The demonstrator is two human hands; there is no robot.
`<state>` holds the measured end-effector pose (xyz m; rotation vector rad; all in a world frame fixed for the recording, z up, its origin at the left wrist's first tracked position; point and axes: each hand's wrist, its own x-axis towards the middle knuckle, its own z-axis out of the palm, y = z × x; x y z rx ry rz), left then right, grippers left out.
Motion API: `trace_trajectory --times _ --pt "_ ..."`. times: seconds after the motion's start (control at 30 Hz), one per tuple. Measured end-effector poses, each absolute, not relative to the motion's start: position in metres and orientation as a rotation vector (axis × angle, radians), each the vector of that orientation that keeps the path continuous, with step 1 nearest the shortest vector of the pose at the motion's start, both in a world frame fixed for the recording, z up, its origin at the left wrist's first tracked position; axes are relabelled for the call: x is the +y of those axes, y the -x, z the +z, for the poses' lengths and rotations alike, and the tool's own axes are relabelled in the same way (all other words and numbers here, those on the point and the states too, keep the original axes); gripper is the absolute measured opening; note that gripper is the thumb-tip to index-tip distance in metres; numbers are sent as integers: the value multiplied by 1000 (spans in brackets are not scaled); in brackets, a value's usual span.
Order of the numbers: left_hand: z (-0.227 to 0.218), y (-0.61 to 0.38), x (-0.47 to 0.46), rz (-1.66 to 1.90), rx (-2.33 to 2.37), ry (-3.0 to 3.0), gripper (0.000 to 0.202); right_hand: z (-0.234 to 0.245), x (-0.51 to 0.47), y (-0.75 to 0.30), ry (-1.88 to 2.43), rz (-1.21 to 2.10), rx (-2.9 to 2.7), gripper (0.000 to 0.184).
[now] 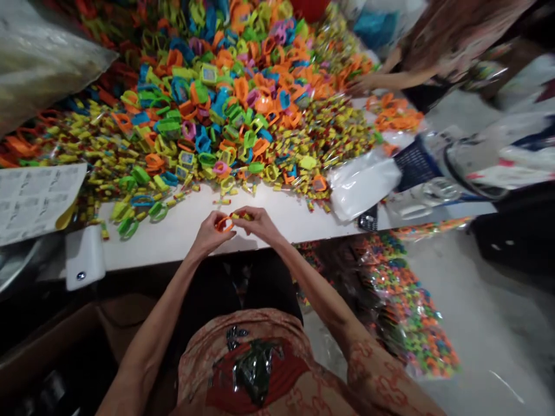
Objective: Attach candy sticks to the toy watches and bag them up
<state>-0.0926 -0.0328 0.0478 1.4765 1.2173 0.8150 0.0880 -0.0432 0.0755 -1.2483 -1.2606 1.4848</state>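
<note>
My left hand (211,234) is closed around an orange plastic toy watch (224,224) above the white table (173,245). Close against it, my right hand (255,224) pinches a small yellow piece (243,216) with a red end, held at the watch's side. Whether the piece sits inside the watch is too small to tell. Just beyond my hands lies a similar yellow-and-red piece (222,202) on the table. A few green toy watches (127,227) rest to the left of my left hand.
A large heap of coloured toy watches (243,92) covers the back, edged by small yellow pieces (329,130). Plastic bags (364,182) and a dark phone (368,218) lie right. Another person's hand (364,84) reaches into the heap. A printed sheet (39,199) and white device (85,257) stand left.
</note>
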Motion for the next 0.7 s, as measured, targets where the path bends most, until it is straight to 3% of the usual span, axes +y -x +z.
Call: trace_trajectory --times 0.2,0.4,0.7 --pt "40 86 -36 883 1303 -1468 47 70 -46 -85 1295 1478 -1186 47" --pt "37 92 -45 1022 1084 -1544 44 70 -60 -74 1283 1513 -1145 48" --pt "38 97 -60 915 1182 -1645 43 75 -66 -76 1260 1555 -1203 47"
